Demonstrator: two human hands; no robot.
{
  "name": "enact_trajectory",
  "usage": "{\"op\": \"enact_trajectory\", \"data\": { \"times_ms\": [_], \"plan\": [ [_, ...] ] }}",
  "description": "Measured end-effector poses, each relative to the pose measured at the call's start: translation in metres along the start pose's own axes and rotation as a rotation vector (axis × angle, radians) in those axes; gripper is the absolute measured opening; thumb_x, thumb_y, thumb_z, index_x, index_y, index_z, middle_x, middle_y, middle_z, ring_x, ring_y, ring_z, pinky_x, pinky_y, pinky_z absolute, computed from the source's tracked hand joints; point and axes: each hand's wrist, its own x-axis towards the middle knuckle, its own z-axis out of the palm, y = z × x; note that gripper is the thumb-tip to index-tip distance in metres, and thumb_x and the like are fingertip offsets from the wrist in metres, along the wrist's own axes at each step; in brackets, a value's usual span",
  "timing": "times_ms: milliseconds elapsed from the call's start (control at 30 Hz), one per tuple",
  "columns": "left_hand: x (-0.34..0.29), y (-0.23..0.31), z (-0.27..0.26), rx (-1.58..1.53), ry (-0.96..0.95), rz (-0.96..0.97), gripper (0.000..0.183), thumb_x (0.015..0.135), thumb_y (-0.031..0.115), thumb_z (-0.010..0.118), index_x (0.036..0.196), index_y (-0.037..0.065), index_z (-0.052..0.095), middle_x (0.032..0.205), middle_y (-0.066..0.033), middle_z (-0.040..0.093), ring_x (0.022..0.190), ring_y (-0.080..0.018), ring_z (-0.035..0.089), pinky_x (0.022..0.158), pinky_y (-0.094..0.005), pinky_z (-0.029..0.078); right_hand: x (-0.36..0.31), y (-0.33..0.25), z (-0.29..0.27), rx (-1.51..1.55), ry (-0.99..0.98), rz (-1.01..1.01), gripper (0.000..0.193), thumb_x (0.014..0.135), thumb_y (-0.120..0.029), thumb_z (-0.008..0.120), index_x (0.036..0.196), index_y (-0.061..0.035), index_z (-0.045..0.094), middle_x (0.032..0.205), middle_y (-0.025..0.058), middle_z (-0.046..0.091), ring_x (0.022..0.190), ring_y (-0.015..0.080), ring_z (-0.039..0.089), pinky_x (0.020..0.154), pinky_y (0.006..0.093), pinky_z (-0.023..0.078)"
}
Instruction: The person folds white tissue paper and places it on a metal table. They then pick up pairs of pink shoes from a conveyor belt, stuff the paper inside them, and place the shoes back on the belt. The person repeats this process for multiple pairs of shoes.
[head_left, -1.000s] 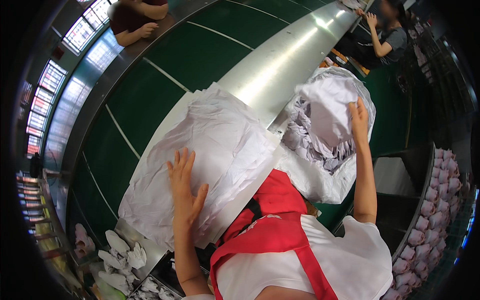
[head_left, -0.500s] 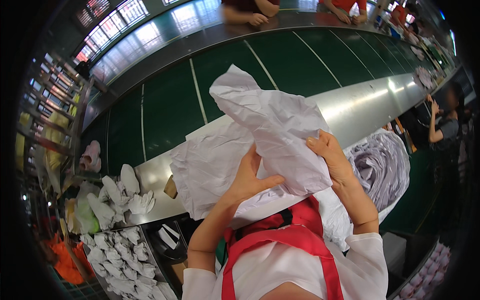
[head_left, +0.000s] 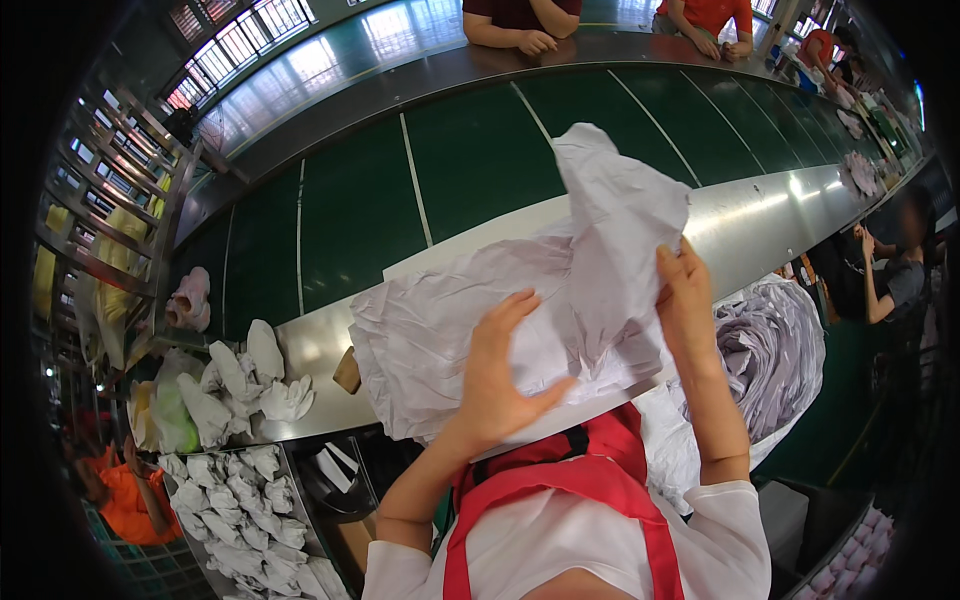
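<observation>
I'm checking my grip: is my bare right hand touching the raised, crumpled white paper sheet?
Touching. The head view shows the bare right hand pinching the right edge of the raised, crumpled white paper sheet, fingertips overlapping it.

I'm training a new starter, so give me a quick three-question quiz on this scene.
1. Which hand grips the raised white sheet?
2. True or false: the left hand is clenched into a fist.
3. From the person, the white bag lies: a) to the left, b) to the right, c) straight ahead.

Key: 1. The right hand. 2. False; the left hand is open over the wrinkled sheets. 3. b.
</observation>
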Motion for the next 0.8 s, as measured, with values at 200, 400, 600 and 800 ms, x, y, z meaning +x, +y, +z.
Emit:
{"op": "enact_trajectory", "data": {
  "times_ms": [200,400,600,800],
  "plan": [
    [0.004,-0.01,0.025,-0.239,0.036,-0.25,0.055,0.073,0.012,0.074,0.121,-0.002,0.05,0.114,-0.015,0.058,0.1,-0.0286,0.059,0.086,-0.0333,0.045,-0.045,-0.015,0.052,-0.054,-0.405,-0.103,0.064,0.085,-0.005,0.062,0.14,0.0043,0.03,0.121,0.0118,0.053,0.109,0.018,0.053,0.095,0.031,0.04],
    [0.007,-0.018,-0.038,-0.804,-0.091,-0.702,0.045,0.08,0.014,0.07,0.118,-0.002,0.054,0.105,-0.0049,0.062,0.098,-0.013,0.057,0.086,-0.0296,0.046,0.003,-0.048,0.038,-1.066,-0.012,-1.131,0.076,0.07,-0.012,0.076,0.136,-0.0007,0.039,0.136,0.0214,0.043,0.123,0.0311,0.047,0.101,0.0389,0.038],
    [0.008,-0.035,-0.053,-0.877,-0.303,-0.702,0.059,0.074,0.014,0.071,0.125,-0.003,0.049,0.11,-0.0079,0.06,0.1,-0.0159,0.057,0.087,-0.0281,0.046,0.031,-0.022,0.031,-0.855,-0.302,-0.311,0.066,0.073,-0.022,0.075,0.129,-0.0011,0.048,0.124,0.02,0.054,0.118,0.0296,0.051,0.097,0.0325,0.04],
    [0.013,-0.036,-0.049,-0.216,0.038,-0.48,0.069,0.072,0.022,0.076,0.13,0.001,0.044,0.12,-0.0134,0.055,0.102,-0.0207,0.058,0.089,-0.0324,0.045,0.033,-0.011,0.029,-0.725,-0.119,-0.052,0.033,0.082,-0.018,0.066,0.107,0.0029,0.061,0.089,0.0101,0.067,0.079,0.0138,0.059,0.073,0.0261,0.047]
  ]
}}
